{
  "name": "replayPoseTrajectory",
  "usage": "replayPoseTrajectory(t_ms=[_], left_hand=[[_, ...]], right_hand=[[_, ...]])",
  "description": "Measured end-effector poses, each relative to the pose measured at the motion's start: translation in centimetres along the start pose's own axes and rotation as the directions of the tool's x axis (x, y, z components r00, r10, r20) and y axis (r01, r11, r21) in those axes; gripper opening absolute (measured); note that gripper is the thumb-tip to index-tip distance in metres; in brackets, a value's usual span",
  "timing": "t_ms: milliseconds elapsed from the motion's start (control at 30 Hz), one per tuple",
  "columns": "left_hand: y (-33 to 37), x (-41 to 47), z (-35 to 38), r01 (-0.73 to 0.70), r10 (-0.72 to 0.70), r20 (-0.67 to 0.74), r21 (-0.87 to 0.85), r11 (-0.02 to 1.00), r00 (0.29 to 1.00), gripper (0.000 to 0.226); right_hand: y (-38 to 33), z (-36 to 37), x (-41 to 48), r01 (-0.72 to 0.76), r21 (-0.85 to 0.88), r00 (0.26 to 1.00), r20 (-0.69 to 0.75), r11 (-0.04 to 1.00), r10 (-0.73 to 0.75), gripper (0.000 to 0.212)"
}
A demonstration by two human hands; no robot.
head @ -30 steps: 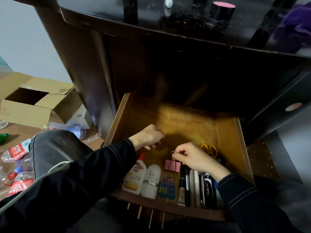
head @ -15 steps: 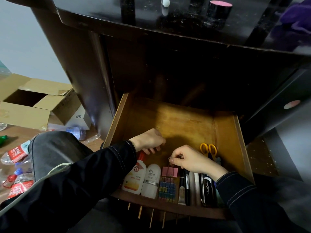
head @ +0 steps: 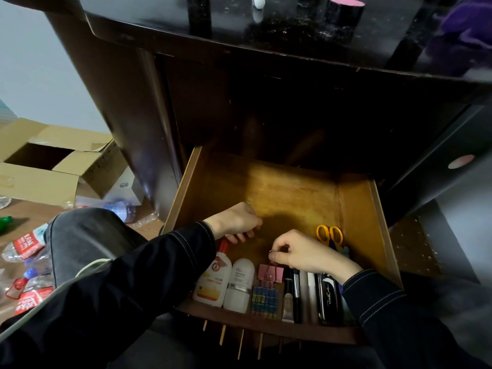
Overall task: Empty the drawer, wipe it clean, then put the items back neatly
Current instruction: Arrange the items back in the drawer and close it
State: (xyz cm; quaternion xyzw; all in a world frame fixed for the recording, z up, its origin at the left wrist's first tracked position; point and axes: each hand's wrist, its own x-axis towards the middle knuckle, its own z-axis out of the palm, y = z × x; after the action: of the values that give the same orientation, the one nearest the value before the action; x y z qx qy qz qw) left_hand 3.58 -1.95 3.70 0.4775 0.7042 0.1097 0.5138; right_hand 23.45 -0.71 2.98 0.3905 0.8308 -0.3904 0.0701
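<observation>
Over the last second little has altered at the left hand (head: 235, 222). It has stayed at about 9 o'clock in the drawer (head: 356, 209), fingers curled under, just above the red cap of the white bottle (head: 213, 280). Whether anything is held beneath them cannot be told.

The change is found further right. The pink binder clip (head: 270, 272) is pinched by its wire loop between thumb and forefinger of the right hand (head: 300, 253). It has been drawn from nearer the drawer's centre towards 6 o'clock and now sits just behind the small coloured clips (head: 263, 299). From this it is judged that emptying and wiping are done and the putting back is well advanced. A row has been built along the front edge, while the back of the drawer, from 10 to 2 o'clock, is bare wood. The clip has not yet been let go.

As for writing, red labels with white lettering are carried by the crushed plastic bottles (head: 25, 242) on the floor at 9 o'clock of the view, but nothing can be read. The cardboard box (head: 40, 179) behind them shows no legible print. On the white bottle a round red emblem and an orange band are seen, the text too small. "ell" can be read on the white roll-on (head: 239, 286). White script runs along the black case (head: 328, 296) and cannot be made out with certainty. No marking is seen on the yellow-handled scissors (head: 330, 234) at 3 o'clock.
</observation>
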Motion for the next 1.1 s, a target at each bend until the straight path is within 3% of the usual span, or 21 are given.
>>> replayPoseTrajectory(t_ms=[200,400,700,1100], left_hand=[[-0.1,0.0,-0.1,-0.024,0.024,-0.023,0.006,1.0,0.999,0.021],[-0.2,0.0,-0.2,-0.105,0.105,-0.102,0.002,0.994,0.989,0.021],[-0.3,-0.9,0.1,-0.137,0.133,-0.138,-0.018,0.99,0.981,0.022],[-0.8,-0.1,0.4,-0.152,0.154,-0.149,0.025,0.988,0.977,0.022]], right_hand=[[-0.1,0.1,0.0,0.002,0.031,1.0,0.001,1.0,-0.002,0.027],[0.2,-0.5,-0.1,-0.031,0.11,0.994,-0.097,0.993,0.042,0.03],[0.4,0.3,0.2,-0.016,0.176,1.0,-0.019,0.984,0.02,0.008],[1.0,0.9,0.5,-0.045,0.273,0.999,-0.01,0.961,0.049,0.015]])
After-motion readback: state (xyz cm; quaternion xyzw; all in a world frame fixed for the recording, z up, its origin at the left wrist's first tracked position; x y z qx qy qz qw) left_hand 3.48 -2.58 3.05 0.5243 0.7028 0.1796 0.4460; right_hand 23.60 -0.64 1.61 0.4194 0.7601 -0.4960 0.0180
